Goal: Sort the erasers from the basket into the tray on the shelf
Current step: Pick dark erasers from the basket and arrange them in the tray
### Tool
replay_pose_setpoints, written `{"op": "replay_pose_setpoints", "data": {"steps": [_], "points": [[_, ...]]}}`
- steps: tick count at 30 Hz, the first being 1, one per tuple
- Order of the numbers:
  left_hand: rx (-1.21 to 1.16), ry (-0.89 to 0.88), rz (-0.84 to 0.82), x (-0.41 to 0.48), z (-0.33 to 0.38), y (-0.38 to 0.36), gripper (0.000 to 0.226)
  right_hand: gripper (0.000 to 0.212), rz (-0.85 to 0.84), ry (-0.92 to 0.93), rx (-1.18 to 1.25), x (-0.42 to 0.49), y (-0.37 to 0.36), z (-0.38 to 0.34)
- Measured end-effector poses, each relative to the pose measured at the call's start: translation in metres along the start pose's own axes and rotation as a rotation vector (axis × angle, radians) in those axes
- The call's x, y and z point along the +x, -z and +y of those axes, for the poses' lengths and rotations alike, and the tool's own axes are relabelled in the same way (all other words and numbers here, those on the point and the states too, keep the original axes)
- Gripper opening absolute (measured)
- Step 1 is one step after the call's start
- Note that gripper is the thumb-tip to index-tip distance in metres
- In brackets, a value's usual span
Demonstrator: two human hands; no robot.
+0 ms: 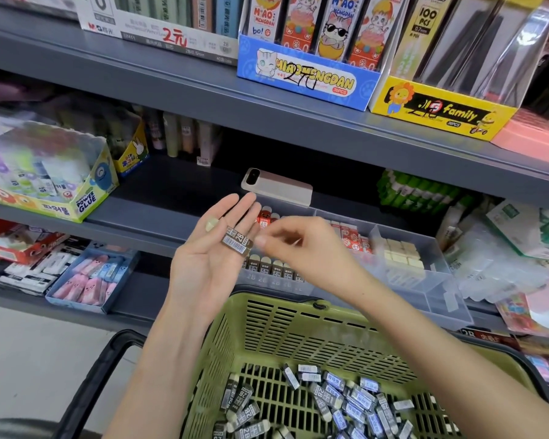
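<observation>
grey shelf (159, 198) carries clear tray (438, 289), phone (276, 186) and glue box (86, 202).

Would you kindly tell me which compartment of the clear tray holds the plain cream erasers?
The right-hand compartment of the tray: its cream erasers are bare blocks, while the others hold red-sleeved erasers and dark 2B-sleeved erasers.

Two slim forearms (175, 353), bare as far as they show, left hand (203, 261) bare, right hand (301, 248) bare, short plain fingernails (261, 239) on the right.
</observation>
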State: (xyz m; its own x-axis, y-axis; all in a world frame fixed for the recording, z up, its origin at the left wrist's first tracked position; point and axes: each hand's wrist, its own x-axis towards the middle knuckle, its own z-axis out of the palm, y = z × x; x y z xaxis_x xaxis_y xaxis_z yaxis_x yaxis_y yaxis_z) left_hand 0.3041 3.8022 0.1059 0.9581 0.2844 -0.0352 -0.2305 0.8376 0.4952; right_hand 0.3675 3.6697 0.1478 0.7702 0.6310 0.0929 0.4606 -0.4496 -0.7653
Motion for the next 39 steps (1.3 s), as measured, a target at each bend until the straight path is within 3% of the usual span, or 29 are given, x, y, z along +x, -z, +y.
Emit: {"op": "replay_pose_setpoints", "data": {"steps": [4,8,12,14,18,22,25,31,34,37,39], "points": [[0.075,-0.004,-0.085,-0.003,0.000,0.000,0.040,0.014,0.009,0.033,-0.085,-0.004,-0.019,-0.014],[0.150,-0.035,-0.133,-0.005,0.001,0.000,0.038,0.010,-0.011,-0.019,0.163,-0.004,-0.014,-0.013],[0.493,-0.236,0.003,-0.006,-0.004,0.003,0.034,0.013,0.088,-0.120,0.041,-0.002,-0.004,-0.001],[0.503,-0.319,0.071,-0.007,-0.002,0.008,0.031,0.018,0.109,-0.241,-0.009,0.003,-0.001,0.006],[0.523,-0.279,0.171,-0.009,0.003,0.015,0.025,0.027,-0.054,-0.421,-0.103,0.017,-0.012,0.012],[0.952,-0.211,0.211,-0.009,-0.003,0.021,0.021,0.034,-0.035,-0.407,-0.377,0.027,-0.030,0.007],[1.290,-0.172,0.192,-0.008,-0.003,0.029,0.026,0.043,-0.188,-0.433,-0.316,0.025,-0.033,0.005],[1.273,-0.099,0.139,-0.011,0.000,0.035,0.028,0.019,-0.178,-0.513,0.009,0.029,-0.030,0.004],[1.234,-0.107,0.149,-0.012,-0.002,0.031,0.029,0.016,-0.191,-0.523,0.081,0.027,-0.029,0.001],[1.277,-0.151,0.158,-0.014,0.000,0.027,0.028,0.019,-0.145,-0.437,0.080,0.020,-0.020,-0.002],[1.304,-0.183,0.165,-0.020,0.000,0.027,0.028,0.017,-0.056,-0.282,-0.032,0.006,-0.016,0.000]]}}
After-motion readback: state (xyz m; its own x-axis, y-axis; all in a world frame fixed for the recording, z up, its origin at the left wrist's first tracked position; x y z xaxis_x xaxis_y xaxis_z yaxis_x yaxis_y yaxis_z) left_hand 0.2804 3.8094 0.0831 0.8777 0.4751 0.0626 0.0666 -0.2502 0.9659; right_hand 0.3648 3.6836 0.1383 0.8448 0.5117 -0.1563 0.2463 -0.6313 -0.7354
